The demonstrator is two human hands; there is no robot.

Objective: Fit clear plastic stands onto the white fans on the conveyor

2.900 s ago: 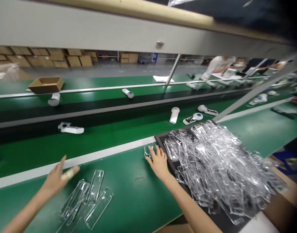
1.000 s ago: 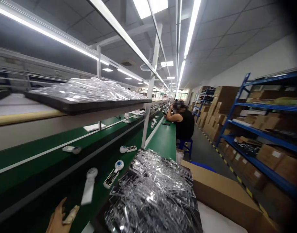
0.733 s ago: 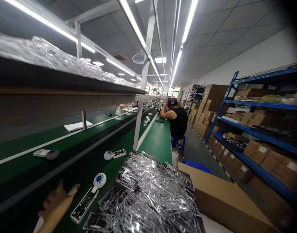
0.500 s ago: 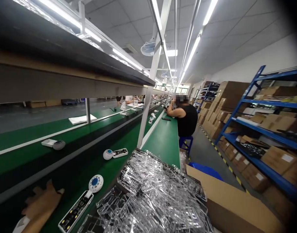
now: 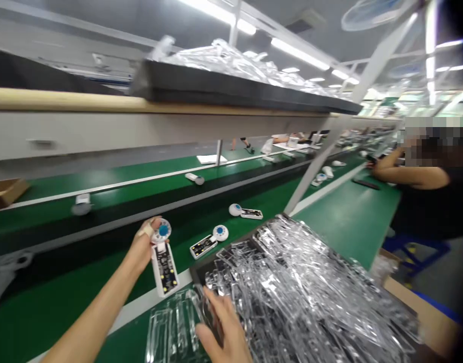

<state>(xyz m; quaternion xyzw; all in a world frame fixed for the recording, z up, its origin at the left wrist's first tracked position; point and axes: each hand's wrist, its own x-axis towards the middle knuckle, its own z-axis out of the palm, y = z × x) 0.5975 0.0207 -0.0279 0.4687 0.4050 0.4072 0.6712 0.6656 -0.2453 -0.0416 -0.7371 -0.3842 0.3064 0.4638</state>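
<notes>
My left hand [image 5: 141, 248] is closed on the round head of a white handheld device [image 5: 165, 269]. A blue disc marks the middle of that head, and the long open body below it shows a dark circuit board with yellow spots. Fingers apart, my right hand [image 5: 228, 330] is at the near left edge of a heap of clear plastic covers [image 5: 292, 287], holding nothing that I can see. Several more clear covers [image 5: 174, 322] lie on the green bench left of it. A similar device [image 5: 204, 247] rests on the green belt beyond the heap, with another one [image 5: 251, 214] behind it.
A shelf [image 5: 216, 118] with a black tray [image 5: 231, 85] of clear plastic runs above the belt. A slanted white post [image 5: 314, 166] stands behind the heap. At right, a person in black [image 5: 428, 201] sits by the bench near a blue stool [image 5: 416, 252].
The view has swung left. My left hand, empty with fingers spread before, now grips a device lifted off the belt. My right hand has come into view beside the clear covers.
</notes>
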